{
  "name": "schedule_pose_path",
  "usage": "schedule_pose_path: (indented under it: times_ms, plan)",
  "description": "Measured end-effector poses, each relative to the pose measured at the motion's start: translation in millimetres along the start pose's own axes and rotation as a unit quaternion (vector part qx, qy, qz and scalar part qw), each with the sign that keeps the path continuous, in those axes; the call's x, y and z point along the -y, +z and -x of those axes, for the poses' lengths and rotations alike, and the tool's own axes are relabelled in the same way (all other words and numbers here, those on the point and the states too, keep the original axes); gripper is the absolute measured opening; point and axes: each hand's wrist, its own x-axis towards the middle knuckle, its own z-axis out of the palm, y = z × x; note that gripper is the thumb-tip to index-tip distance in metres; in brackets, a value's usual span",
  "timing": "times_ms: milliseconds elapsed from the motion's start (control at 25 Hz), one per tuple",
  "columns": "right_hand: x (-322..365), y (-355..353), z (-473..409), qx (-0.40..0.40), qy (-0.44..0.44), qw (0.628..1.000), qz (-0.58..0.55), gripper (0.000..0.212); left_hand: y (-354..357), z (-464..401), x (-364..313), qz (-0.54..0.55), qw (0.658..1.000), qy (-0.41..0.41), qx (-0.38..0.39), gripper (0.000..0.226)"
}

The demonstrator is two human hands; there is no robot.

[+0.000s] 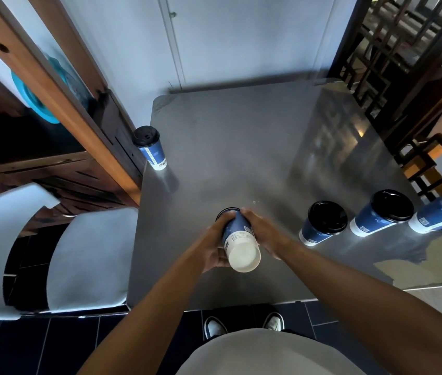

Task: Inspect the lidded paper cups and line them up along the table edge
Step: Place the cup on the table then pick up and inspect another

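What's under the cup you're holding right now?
Bare steel table lies beneath the held cup, which both the left hand and right hand grip tilted, white base toward the camera. Its lid is mostly hidden.

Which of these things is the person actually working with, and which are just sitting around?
Part of the job:
- held cup, tipped with its white base toward the camera, between left hand and right hand
- three lidded cups in a row at the right
- lone lidded cup at the left edge
- metal table

Just around:
- white chairs
- wooden shelf
- lattice screen
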Motion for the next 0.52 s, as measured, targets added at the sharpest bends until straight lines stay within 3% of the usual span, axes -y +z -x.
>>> schedule_pose_path:
  times_ms: [200,400,520]
  plan:
    - [-3,-1,-4,0.006,0.01,0.999,-0.035,0.038,-6,5,1,0.144,0.988,0.017,0.063,0.062]
    - [2,0,-3,-0.006,0.001,1.0,-0.023,0.039,-9,6,2,0.065,0.995,-0.024,0.067,0.062]
    - [3,-4,-5,-0.005,-0.015,1.0,0.023,0.045,-11,4,0,0.07,0.993,0.012,0.098,0.056]
